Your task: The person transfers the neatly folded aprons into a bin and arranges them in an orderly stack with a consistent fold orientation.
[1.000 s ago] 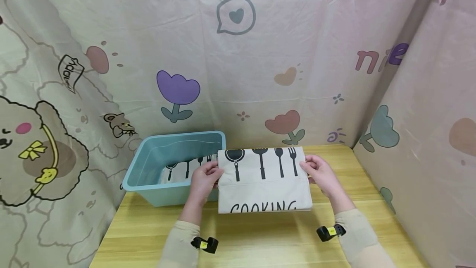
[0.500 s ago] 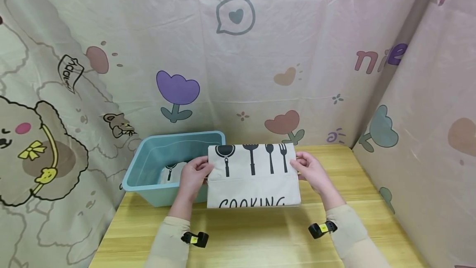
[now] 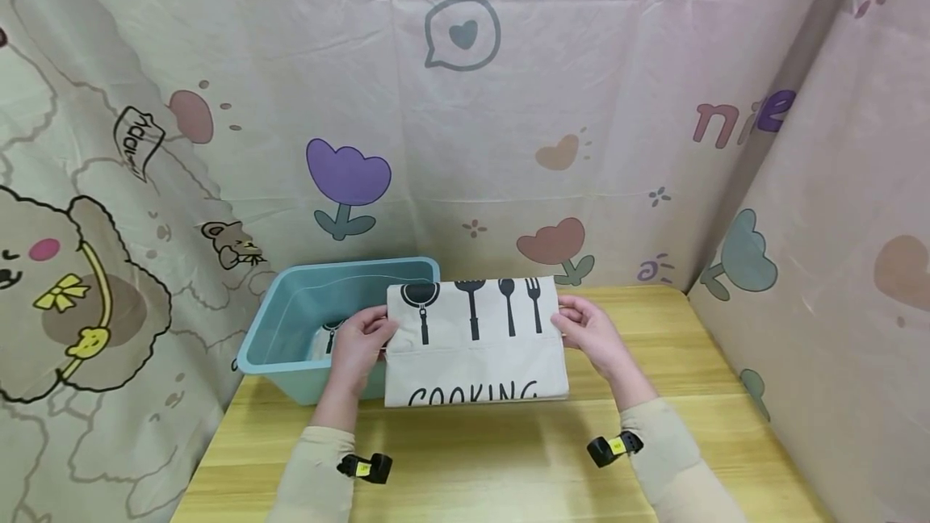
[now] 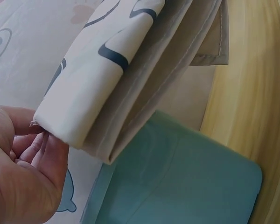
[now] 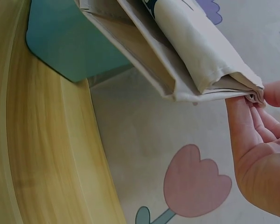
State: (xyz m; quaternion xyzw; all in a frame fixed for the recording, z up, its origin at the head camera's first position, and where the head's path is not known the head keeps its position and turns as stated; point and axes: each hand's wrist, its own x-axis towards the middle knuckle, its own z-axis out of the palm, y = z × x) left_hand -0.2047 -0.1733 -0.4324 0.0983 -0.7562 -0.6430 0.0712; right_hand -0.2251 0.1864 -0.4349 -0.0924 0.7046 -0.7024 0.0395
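A folded white cloth (image 3: 475, 357), printed with black kitchen utensils and the word COOKING, hangs above the table. My left hand (image 3: 356, 349) pinches its left side between thumb and fingers. At the opposite side my right hand (image 3: 592, 337) pinches the folded layers. In the left wrist view, stitched hems show along the underside of the cloth (image 4: 84, 102), beside my left hand (image 4: 25, 168). The right wrist view has the stacked folds of the cloth (image 5: 205, 60) gripped by my right hand (image 5: 261, 149). Its left part overlaps the bin's right side in the head view.
A blue-green plastic bin (image 3: 291, 384) stands at the left back of the wooden table (image 3: 465, 466). Inside it lies another printed white cloth (image 3: 321, 343), mostly hidden by my left hand and the held cloth. A patterned curtain (image 3: 479, 144) hangs behind and at both sides.
Both hands have moved left together with the folded cloth, which also rose slightly. It now covers more of the bin and of the cloth inside. The bin has stayed put.
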